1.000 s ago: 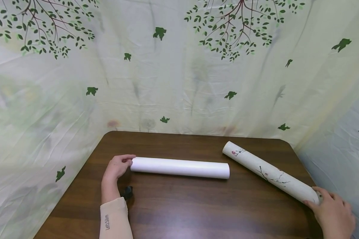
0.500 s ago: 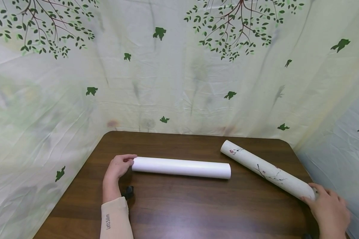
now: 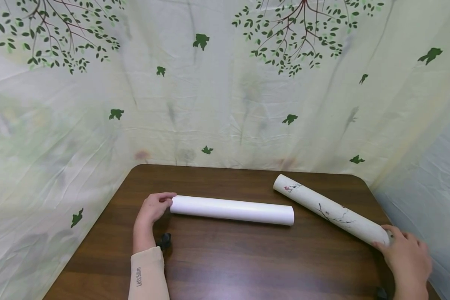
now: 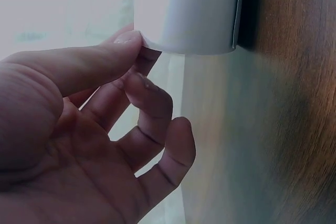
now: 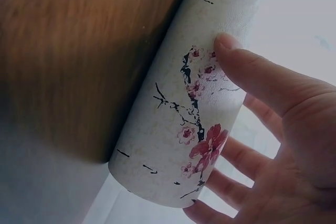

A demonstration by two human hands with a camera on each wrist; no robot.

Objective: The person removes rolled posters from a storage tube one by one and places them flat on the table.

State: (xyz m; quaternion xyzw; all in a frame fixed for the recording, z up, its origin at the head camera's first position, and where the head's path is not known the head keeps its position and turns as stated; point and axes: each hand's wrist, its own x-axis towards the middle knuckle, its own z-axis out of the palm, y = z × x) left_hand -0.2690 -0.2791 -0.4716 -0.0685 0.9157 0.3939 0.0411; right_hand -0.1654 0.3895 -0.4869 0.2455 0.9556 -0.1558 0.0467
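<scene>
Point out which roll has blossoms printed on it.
The slanted roll on the right, printed with pink blossoms; the plain white roll to its left shows no print.

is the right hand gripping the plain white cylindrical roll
No, the right hand grips the cream cylindrical roll printed with pink blossoms.

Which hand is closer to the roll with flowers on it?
The right hand: it grips the near end of the flowered roll. The left hand is apart from it, pinching the plain white roll.
</scene>
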